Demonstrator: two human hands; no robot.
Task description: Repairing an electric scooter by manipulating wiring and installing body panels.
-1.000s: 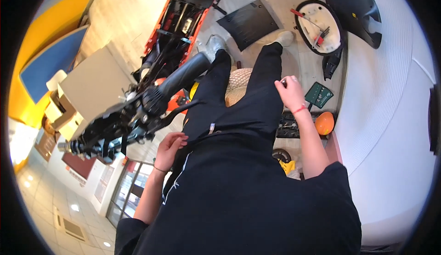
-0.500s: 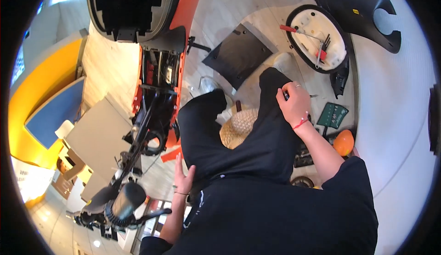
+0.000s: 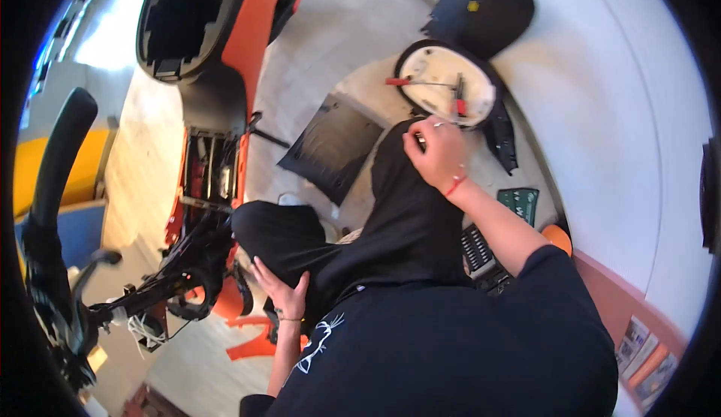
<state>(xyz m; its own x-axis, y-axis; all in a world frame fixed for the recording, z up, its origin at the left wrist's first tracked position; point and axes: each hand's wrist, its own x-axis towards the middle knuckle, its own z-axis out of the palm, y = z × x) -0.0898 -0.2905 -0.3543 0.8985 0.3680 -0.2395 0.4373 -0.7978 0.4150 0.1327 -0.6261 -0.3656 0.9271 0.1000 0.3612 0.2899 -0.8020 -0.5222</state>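
My left hand [image 3: 282, 289], fingers spread, is by my bent left leg [image 3: 278, 229], low beside the stripped scooter frame [image 3: 210, 177] with orange side panels. My right hand [image 3: 432, 150] is closed over a small dark and metallic object that I cannot make out, above my right knee [image 3: 394, 162]. Just beyond it lies an oval black-rimmed cream part [image 3: 428, 94] holding a red-handled screwdriver [image 3: 398, 82] and other small tools. A flat black panel [image 3: 327, 147] lies on the floor [image 3: 323, 49] beside my knees.
A curved black panel [image 3: 484, 12] lies at top right. A green tool holder [image 3: 518, 207], bit case [image 3: 477, 252] and orange round object [image 3: 556, 238] sit right of my legs. Black handlebar parts [image 3: 56, 169] stand at left, loose orange trim [image 3: 251, 342] below. A white wall [image 3: 616, 117] borders the right.
My knees have bent and I am lower. My right hand has moved up and left, still closed; my left hand's fingers have spread. The view has swung, showing more scooter body and floor ahead.
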